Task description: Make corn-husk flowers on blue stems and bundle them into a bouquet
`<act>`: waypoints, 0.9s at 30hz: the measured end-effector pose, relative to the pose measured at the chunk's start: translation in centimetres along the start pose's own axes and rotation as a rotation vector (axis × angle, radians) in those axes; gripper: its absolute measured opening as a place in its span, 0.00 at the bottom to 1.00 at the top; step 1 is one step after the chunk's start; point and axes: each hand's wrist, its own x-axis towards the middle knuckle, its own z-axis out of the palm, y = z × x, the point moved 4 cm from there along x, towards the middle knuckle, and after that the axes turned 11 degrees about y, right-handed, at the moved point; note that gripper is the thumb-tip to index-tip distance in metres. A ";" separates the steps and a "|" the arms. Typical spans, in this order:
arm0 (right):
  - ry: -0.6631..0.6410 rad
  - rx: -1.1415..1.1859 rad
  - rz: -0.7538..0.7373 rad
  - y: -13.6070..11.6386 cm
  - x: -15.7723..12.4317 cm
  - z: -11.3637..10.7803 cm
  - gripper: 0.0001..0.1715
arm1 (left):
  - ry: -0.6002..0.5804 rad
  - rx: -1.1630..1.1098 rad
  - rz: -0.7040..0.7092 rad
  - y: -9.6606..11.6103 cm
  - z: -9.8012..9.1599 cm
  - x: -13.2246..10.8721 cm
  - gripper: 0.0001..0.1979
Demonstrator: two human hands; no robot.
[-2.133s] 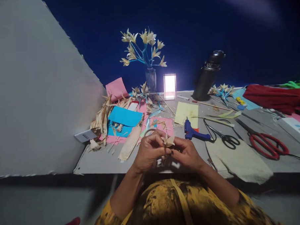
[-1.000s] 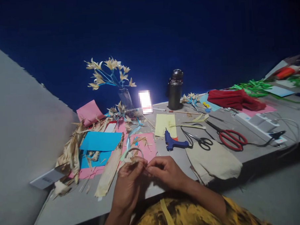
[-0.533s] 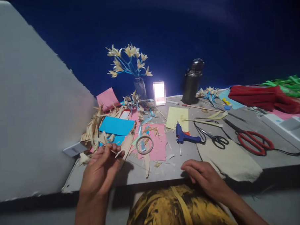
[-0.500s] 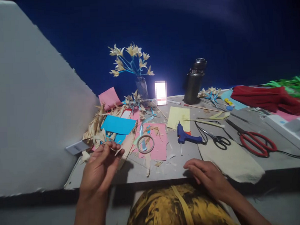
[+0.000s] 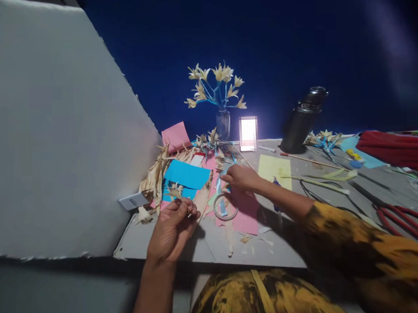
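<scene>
My left hand [image 5: 174, 227] is closed, thumb against fingers, around the thin stem of a small dried-husk flower [image 5: 176, 191]. The pale petals point up above the fingertips. My right hand [image 5: 242, 177] reaches across to the pink paper [image 5: 248, 215], its fingers stretched toward a light blue strip [image 5: 218, 186]; whether they touch it is hard to see. Just below that hand, a roll of tape [image 5: 215, 210] lies flat on the pink paper. The blue glue gun [image 5: 277, 195] is mostly hidden behind my right forearm.
A glass vase [image 5: 223, 126] of husk flowers stands against the wall, with a dark flask [image 5: 302, 120] to its right. Blue paper [image 5: 187, 173] and dried husks [image 5: 154, 177] lie at left. Red-handled scissors [image 5: 402, 222] and a red cloth [image 5: 392, 151] are at right.
My right hand has moved from the table's front edge up and left, over the pink paper. My left hand still holds the flower. The view has turned left.
</scene>
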 end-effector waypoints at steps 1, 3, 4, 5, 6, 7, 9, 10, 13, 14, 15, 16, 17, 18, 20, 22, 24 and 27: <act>0.013 0.005 0.029 -0.1 0.9 1.3 0.24 | -0.008 0.000 0.012 0.2 -0.2 0.0 0.10; 0.031 0.040 0.073 0.3 2.0 3.4 0.23 | -0.018 -0.004 0.037 0.6 -0.7 0.1 0.10; 0.037 0.070 0.090 0.6 2.3 4.1 0.23 | -0.020 -0.004 0.041 0.7 -1.0 0.1 0.11; 0.041 0.110 0.102 1.0 2.4 4.5 0.21 | -0.019 -0.002 0.037 0.7 -1.3 0.1 0.11; 0.046 0.158 0.112 1.3 2.5 4.7 0.19 | -0.015 -0.001 0.027 0.7 -1.6 0.2 0.11; 0.057 0.213 0.124 1.6 2.5 4.8 0.17 | -0.010 0.001 0.013 0.6 -2.0 0.3 0.11; 0.096 0.342 0.152 1.8 2.4 4.3 0.15 | 0.010 -0.002 -0.018 0.3 -2.7 0.5 0.11; 0.123 0.414 0.166 1.7 2.3 3.9 0.14 | 0.026 -0.007 -0.033 0.1 -3.0 0.7 0.12; 0.179 0.632 0.185 0.7 0.9 2.1 0.14 | 0.066 -0.020 -0.032 -0.3 -3.2 1.3 0.12; 0.179 0.691 0.184 0.2 0.0 1.5 0.15 | 0.065 -0.022 -0.019 -0.3 -2.9 1.4 0.11; 0.166 0.742 0.185 -0.1 -1.0 0.9 0.16 | 0.053 -0.022 -0.005 -0.3 -2.6 1.4 0.11; 0.148 0.780 0.189 -0.4 -2.2 0.3 0.17 | 0.028 -0.019 0.009 -0.3 -2.0 1.4 0.10; 0.121 0.825 0.197 -0.6 -3.5 -0.1 0.18 | -0.008 -0.012 0.018 -0.4 -1.3 1.2 0.09; 0.078 0.891 0.215 -0.6 -4.7 -0.3 0.18 | -0.053 -0.002 0.021 -0.6 -0.5 1.0 0.09; 0.054 0.985 0.243 -0.4 -6.9 -0.6 0.18 | -0.152 0.041 0.027 -1.4 1.5 0.2 0.10; 0.098 1.054 0.283 0.3 -8.4 -0.7 0.18 | -0.223 0.121 0.011 -2.8 3.5 -0.7 0.12; 0.164 1.103 0.339 1.0 -9.3 -0.6 0.19 | -0.200 0.177 0.024 -4.2 5.0 -1.4 0.14; 0.199 1.166 0.381 1.8 -10.0 -0.6 0.20 | -0.111 0.202 0.082 -5.9 6.4 -2.0 0.15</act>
